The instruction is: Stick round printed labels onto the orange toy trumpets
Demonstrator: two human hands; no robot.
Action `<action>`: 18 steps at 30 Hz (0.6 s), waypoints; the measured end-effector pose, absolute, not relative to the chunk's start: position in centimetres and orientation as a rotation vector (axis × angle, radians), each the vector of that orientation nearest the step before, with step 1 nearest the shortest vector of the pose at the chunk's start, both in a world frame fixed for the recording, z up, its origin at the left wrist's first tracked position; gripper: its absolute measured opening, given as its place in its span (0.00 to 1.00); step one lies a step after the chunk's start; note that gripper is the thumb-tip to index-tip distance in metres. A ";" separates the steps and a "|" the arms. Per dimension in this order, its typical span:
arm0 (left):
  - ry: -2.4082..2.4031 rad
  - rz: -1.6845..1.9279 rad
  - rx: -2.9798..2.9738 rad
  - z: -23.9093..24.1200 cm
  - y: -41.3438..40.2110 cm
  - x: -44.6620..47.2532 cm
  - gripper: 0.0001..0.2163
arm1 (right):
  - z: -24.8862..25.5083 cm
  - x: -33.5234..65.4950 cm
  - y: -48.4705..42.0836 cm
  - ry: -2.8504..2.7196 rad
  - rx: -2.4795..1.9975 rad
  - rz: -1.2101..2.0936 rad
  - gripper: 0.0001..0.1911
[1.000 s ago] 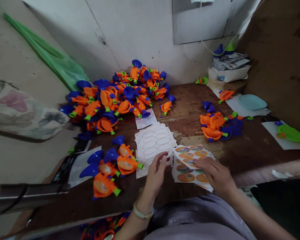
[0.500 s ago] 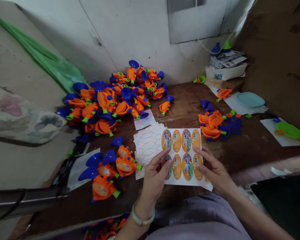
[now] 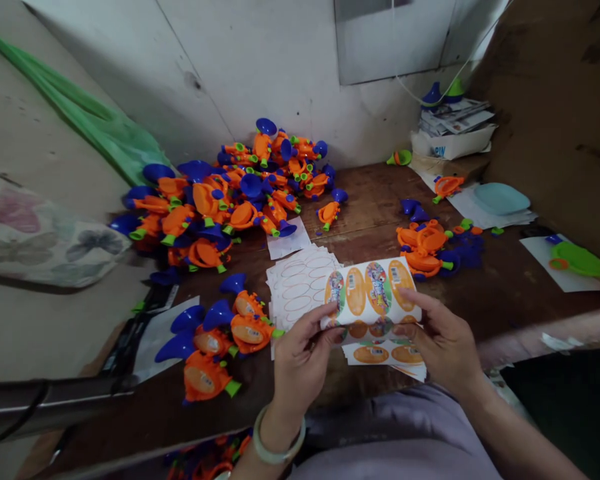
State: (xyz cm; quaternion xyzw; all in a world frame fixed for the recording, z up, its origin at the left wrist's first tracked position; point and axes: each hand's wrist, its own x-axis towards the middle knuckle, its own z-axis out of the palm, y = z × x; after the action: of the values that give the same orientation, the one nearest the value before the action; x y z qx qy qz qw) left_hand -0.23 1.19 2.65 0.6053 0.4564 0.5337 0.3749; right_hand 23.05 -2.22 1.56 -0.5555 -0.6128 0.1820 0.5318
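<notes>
A white sheet of oval stickers, printed in orange and multicolour, is bent backward across its middle between my hands. My left hand pinches its left edge, and my right hand grips the right edge between thumb and fingers. Below it on the table lie more sticker sheets, partly hidden. Left of the held sheet is a stack of used backing sheets with oval outlines. Several orange toy trumpets with blue bells and oval stickers lie near my left hand.
A big heap of orange and blue toy trumpets fills the back left of the brown table. Loose orange parts lie to the right. A light blue dish, a box of papers and a large cardboard box stand at the right.
The sticker sheet was flat and is now lifted and folded at its middle. Both hands have turned with it, uncovering the sticker sheets lying underneath.
</notes>
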 end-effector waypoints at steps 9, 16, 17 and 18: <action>1.165 1.388 1.594 3.8 1.3 0.1 0.04 | 3.3 23.9 -1.9 -1.651 -1.260 0.052 0.16; 1.106 1.341 1.505 4.0 0.6 1.3 0.05 | 3.6 22.7 -1.7 -1.924 -1.496 -0.145 0.13; 1.099 1.326 1.540 4.0 0.4 1.4 0.06 | 3.9 22.2 -1.7 -1.981 -1.444 -0.107 0.13; 1.090 1.312 1.568 4.0 0.3 1.5 0.07 | 4.2 21.7 -1.6 -2.019 -1.376 -0.053 0.11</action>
State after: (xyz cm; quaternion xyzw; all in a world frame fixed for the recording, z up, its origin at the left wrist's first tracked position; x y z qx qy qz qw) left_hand 1.47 0.33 3.95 0.6200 0.4310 0.5189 0.4007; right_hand 21.75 -1.63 4.24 -0.5290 -0.7763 -0.0204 0.3421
